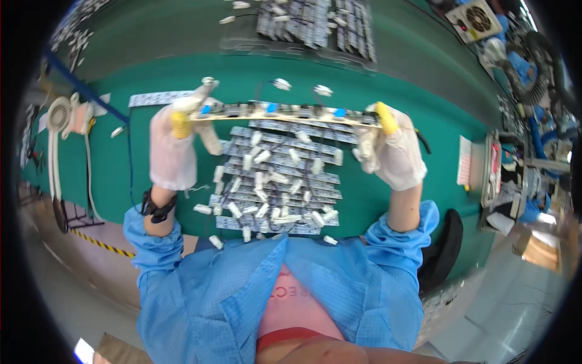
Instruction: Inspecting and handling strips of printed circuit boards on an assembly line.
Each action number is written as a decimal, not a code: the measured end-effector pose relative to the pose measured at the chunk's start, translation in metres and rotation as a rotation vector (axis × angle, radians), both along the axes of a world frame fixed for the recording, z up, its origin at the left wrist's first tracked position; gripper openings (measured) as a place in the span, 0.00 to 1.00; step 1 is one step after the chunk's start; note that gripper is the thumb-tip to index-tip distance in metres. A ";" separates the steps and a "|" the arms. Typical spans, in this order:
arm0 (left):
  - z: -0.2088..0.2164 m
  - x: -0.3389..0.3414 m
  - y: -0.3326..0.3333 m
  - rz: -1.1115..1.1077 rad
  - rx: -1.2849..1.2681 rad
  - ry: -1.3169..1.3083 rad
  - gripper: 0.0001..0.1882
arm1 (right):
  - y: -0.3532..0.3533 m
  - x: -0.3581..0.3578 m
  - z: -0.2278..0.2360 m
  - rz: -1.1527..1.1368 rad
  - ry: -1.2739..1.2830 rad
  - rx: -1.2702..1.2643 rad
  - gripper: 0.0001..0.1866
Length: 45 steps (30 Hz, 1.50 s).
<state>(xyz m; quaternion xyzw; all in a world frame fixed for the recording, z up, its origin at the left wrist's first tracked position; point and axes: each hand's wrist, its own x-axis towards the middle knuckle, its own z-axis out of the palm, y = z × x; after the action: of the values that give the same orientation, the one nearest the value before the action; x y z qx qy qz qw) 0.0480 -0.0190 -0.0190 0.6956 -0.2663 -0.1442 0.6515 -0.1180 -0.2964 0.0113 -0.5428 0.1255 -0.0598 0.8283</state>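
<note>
Within both closed grips (184, 122) (386, 134), circuit board (288, 114)

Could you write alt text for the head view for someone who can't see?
A person's gloved left hand and right hand hold a long, narrow circuit board by its ends above a green table, where other boards with white connectors lie in close rows. Beyond sits a tray of more boards.

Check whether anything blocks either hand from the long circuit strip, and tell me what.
Nothing visible does: the left hand and right hand already grip the long circuit strip at its ends. The other strips lie on the green tabletop, not between.
</note>
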 end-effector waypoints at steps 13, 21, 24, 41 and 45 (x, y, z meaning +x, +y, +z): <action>-0.005 0.002 0.010 -0.125 -0.068 -0.304 0.19 | -0.006 0.002 -0.007 0.030 -0.037 -0.119 0.24; 0.017 0.007 0.009 -0.371 0.339 -0.460 0.14 | -0.003 0.001 0.000 -0.078 -0.026 -0.299 0.32; 0.012 -0.003 0.006 -0.288 0.384 -0.502 0.17 | -0.040 -0.014 -0.007 -0.113 0.096 -0.915 0.40; 0.001 -0.043 -0.024 -0.251 -0.176 0.426 0.11 | 0.036 -0.013 0.015 -0.174 -0.298 -1.538 0.27; 0.006 -0.041 -0.022 -0.185 -0.117 0.334 0.17 | 0.057 0.002 0.010 -0.210 -0.414 -1.627 0.34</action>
<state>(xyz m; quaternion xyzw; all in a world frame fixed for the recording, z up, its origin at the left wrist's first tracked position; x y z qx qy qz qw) 0.0072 -0.0411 -0.0128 0.5957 -0.2253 -0.3010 0.7098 -0.1162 -0.2398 0.0216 -0.9335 -0.0612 -0.3066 0.1756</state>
